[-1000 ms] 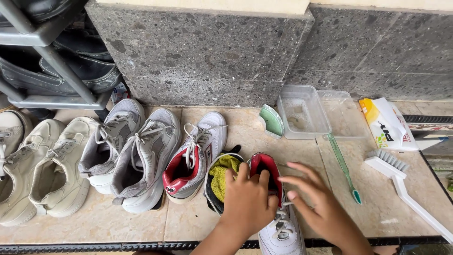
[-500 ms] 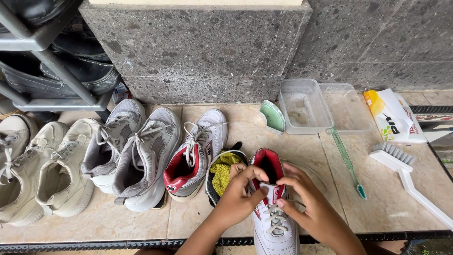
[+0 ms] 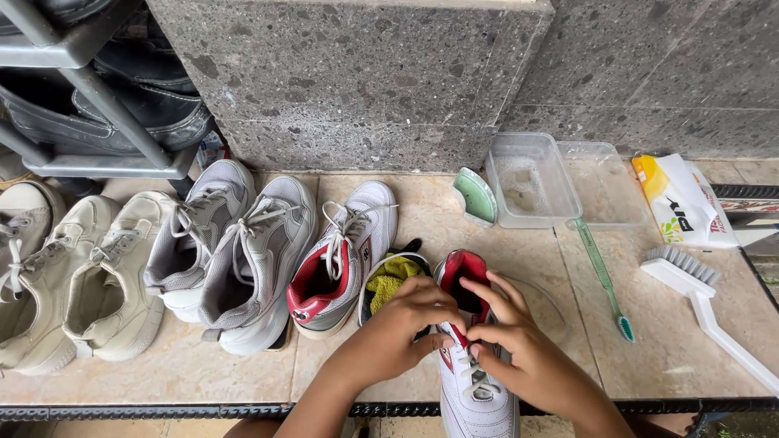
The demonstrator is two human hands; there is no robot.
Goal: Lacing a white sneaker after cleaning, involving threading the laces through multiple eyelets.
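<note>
Hands closed in — left hand [image 3: 408, 323], right hand [image 3: 510, 341], pinching white sneaker [image 3: 475, 381] laces

The single head-worn camera looks steeply down from close above the white sneaker [image 3: 475, 381], facing the grey stone wall [image 3: 365, 73] just beyond it.

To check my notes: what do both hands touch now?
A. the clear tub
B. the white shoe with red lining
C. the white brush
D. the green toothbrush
B: the left hand and right hand pinch the shoe at its laces.
</note>
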